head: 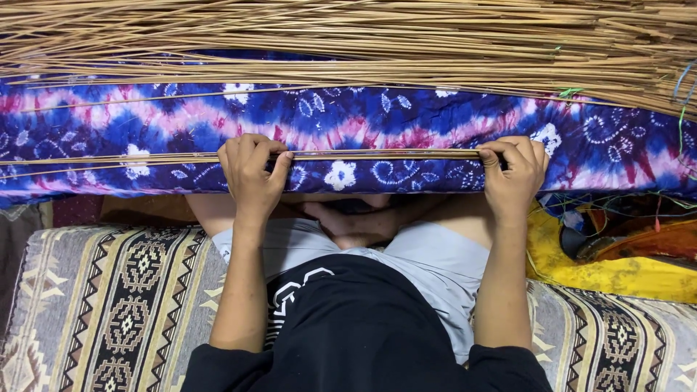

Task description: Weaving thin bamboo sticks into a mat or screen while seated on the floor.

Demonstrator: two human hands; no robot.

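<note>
Left hand [250, 173] and right hand [514, 174], each grip closed around a thin bundle of sticks [377, 154], held level across a blue-and-pink tie-dyed cloth [406, 120], big stick pile [348, 40] beyond, patterned rug [109, 305] below

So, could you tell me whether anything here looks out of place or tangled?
Mostly orderly: both hands hold a thin stick bundle straight across the tie-dye cloth. Only loose coloured threads straggle at the right end of the big stick pile.
</note>
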